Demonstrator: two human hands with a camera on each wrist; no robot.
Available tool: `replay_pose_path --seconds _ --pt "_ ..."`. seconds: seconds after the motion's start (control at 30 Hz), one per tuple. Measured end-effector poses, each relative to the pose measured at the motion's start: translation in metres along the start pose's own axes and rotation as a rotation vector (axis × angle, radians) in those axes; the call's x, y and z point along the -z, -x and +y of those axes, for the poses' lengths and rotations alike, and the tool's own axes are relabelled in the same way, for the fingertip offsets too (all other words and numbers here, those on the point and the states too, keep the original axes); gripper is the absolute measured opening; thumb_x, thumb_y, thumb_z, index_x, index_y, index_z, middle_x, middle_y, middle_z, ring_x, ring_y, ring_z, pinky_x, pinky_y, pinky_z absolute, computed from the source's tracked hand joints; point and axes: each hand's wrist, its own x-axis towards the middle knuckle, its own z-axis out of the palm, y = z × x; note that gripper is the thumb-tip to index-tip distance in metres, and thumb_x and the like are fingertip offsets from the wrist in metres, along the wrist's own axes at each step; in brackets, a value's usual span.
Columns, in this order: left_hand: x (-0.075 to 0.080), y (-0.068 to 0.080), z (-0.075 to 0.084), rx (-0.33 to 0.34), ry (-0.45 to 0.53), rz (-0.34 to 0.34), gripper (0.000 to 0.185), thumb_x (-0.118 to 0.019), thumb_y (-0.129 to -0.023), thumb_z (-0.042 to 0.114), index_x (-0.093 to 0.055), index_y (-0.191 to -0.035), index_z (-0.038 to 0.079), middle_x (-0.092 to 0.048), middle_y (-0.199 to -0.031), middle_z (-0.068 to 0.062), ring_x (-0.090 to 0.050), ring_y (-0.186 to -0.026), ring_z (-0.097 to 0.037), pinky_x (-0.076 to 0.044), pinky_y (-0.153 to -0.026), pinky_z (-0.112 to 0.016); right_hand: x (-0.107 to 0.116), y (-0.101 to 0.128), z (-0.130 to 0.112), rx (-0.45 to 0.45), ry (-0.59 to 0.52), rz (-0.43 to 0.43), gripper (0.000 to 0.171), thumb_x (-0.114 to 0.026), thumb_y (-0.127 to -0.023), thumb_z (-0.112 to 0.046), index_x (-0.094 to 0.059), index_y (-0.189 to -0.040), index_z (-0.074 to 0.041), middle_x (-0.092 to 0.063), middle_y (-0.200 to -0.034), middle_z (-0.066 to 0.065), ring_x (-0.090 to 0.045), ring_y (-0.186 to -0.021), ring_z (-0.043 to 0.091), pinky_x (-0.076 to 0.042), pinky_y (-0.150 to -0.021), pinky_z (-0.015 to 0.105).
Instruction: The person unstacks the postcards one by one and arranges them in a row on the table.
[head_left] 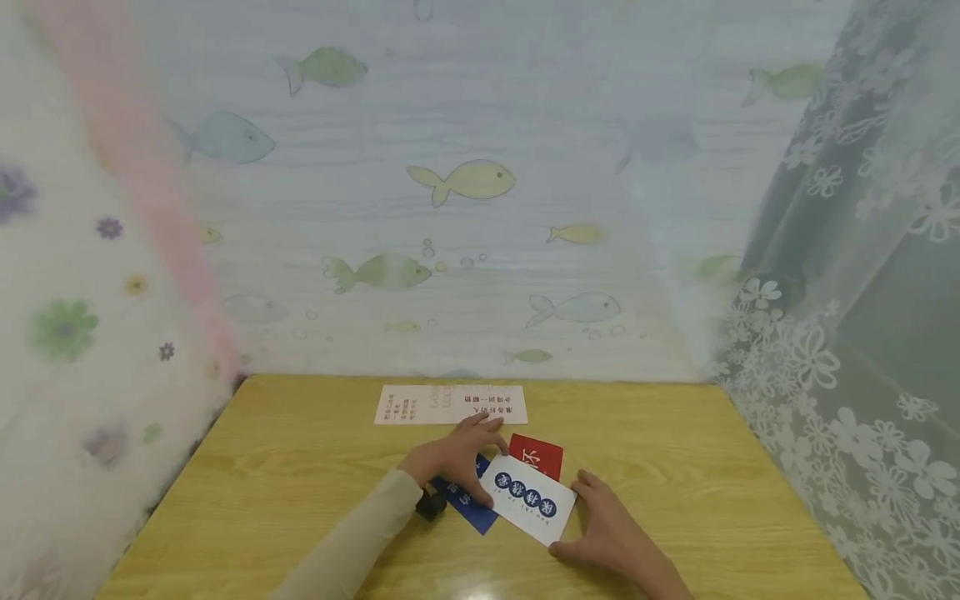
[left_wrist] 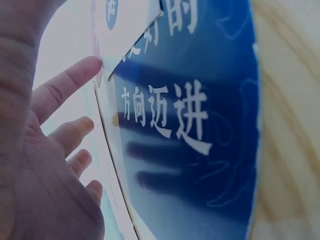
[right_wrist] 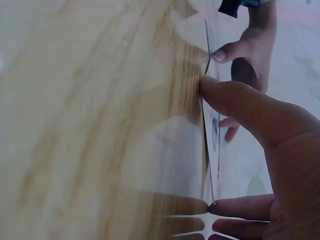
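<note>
A white card [head_left: 528, 500] with dark blue circles and characters lies tilted, overlapping a blue card [head_left: 474, 510] and a red card [head_left: 545, 457]. At its left end my left hand [head_left: 459, 457] holds it, thumb at the lower corner and a finger at the upper one. My right hand [head_left: 609, 527] spans the right end the same way, thumb and forefinger at the two corners. In the right wrist view, the right thumb [right_wrist: 240, 100] touches the edge of the card, seen almost edge-on. White characters show on the blue card [left_wrist: 200, 150] below the left hand [left_wrist: 55, 185] in the left wrist view.
Beyond the hands, a long pale pink card [head_left: 420, 405] with printed text lies near the back edge of the wooden table [head_left: 300, 467]. A fish-patterned curtain [head_left: 465, 225] hangs behind. A black object [head_left: 431, 505] sits by the left wrist.
</note>
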Motion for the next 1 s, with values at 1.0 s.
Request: replay_pose_path --seconds 1.0 --pt "-0.009 0.016 -0.014 0.015 0.148 0.021 0.078 -0.096 -0.061 0.048 -0.068 -0.131 0.028 -0.026 -0.168 -0.004 -0.006 -0.157 -0.037 -0.016 -0.122 -0.066 0.001 0.004 0.007 -0.023 -0.077 0.017 0.096 -0.097 -0.056 -0.044 -0.061 -0.133 0.000 -0.048 -0.151 0.022 -0.045 -0.138 0.048 -0.041 -0.111 0.062"
